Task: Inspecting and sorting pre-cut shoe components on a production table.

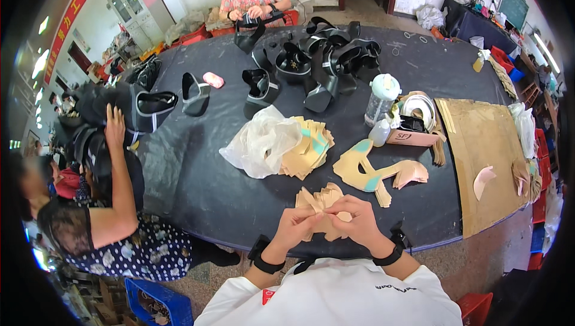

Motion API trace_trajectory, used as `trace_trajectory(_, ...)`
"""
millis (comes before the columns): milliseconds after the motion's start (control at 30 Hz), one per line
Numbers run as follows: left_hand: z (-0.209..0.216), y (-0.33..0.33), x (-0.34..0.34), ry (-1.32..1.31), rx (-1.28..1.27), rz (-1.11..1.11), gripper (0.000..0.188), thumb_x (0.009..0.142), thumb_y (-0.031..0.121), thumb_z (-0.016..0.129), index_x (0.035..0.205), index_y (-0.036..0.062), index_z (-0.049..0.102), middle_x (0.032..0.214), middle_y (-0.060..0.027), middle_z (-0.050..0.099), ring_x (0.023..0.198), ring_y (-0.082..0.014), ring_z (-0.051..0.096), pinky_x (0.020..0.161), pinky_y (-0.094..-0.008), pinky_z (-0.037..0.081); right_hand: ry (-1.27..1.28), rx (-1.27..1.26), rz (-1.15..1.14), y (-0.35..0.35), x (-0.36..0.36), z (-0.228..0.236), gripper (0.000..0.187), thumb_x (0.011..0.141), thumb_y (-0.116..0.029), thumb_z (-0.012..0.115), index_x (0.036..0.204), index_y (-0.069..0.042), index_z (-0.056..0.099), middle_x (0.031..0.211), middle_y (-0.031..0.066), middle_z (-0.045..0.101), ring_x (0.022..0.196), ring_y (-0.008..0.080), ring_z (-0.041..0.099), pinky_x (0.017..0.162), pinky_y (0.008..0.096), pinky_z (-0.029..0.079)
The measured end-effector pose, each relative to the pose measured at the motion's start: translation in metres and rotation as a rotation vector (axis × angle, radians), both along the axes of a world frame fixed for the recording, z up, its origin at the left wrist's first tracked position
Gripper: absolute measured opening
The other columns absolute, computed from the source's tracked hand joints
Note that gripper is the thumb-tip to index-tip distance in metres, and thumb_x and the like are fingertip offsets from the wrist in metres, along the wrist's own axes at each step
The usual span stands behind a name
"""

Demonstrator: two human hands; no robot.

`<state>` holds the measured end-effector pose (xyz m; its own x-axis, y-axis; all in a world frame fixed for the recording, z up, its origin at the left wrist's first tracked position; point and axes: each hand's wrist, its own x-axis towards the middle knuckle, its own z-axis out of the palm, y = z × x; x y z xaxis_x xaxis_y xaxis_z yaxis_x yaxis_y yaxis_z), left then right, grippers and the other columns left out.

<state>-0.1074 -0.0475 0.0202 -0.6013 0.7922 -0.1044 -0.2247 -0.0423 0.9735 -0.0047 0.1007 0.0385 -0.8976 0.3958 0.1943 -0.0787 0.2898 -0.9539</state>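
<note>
- At the lower centre of the frame, a loose cluster of thin tan pieces (326,195) lay between the 2 hands; whether it rested on the dark surface (191,206) or just above it could not be told.
- The left hand (301,225) stood at its left, the right hand (358,218) at its right, neither clearly nearer.
- The grip of each was pinched on the tan pieces, thumb against fingers, the 2 pinches almost meeting.
- The pieces fanned upward in the frame, past the fingertips; no long axis was clear.
- The curved tan stack (350,167), centre right, lay nearer the right hand.
</note>
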Motion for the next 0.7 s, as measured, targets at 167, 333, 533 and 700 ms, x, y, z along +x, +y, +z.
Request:
trace_trajectory(167,0.008,0.013,0.004,-0.072,-0.056,0.077,0.008,0.080,0.002,0.063,0.084,-0.0051,0.066,0.071,0.0010,0.058,0.063,-0.0035,0.047,0.055,-0.0183,0.035,-0.062,-0.341,-0.030,0.003,-0.006,0.000,0.016,0.072,-0.003,0.063,0.088,-0.002,0.068,0.085,0.0061,0.062,0.077,0.0117,0.058,0.069,0.0226,0.045)
trace_trajectory(333,0.011,0.022,0.006,-0.143,0.030,0.095,0.013,0.079,0.000,0.063,0.090,-0.0049,0.065,0.077,-0.0029,0.062,0.070,-0.0065,0.055,0.061,-0.0188,0.043,-0.045,-0.608,-0.026,0.008,-0.002,-0.004,0.018,0.077,-0.006,0.063,0.094,0.001,0.065,0.092,0.0059,0.060,0.082,0.0120,0.056,0.070,0.0232,0.045)
trace_trajectory(533,0.015,0.030,0.011,-0.323,0.089,0.117,0.017,0.077,-0.001,0.064,0.094,-0.0045,0.063,0.084,-0.0063,0.064,0.073,-0.0095,0.059,0.064,-0.0209,0.047,-0.123,-1.447,0.180,0.014,0.022,-0.026,0.031,0.083,-0.012,0.061,0.111,0.000,0.054,0.102,0.0055,0.059,0.089,0.0164,0.058,0.080,0.0278,0.046)
trace_trajectory(700,0.015,0.031,0.015,-0.372,0.045,0.028,0.016,0.077,0.000,0.065,0.092,-0.0033,0.062,0.085,-0.0065,0.063,0.073,-0.0094,0.059,0.064,-0.0209,0.047,-0.056,-1.331,0.162,0.007,0.020,-0.022,0.032,0.080,-0.005,0.064,0.111,0.000,0.053,0.105,0.0076,0.058,0.089,0.0142,0.058,0.078,0.0286,0.048)
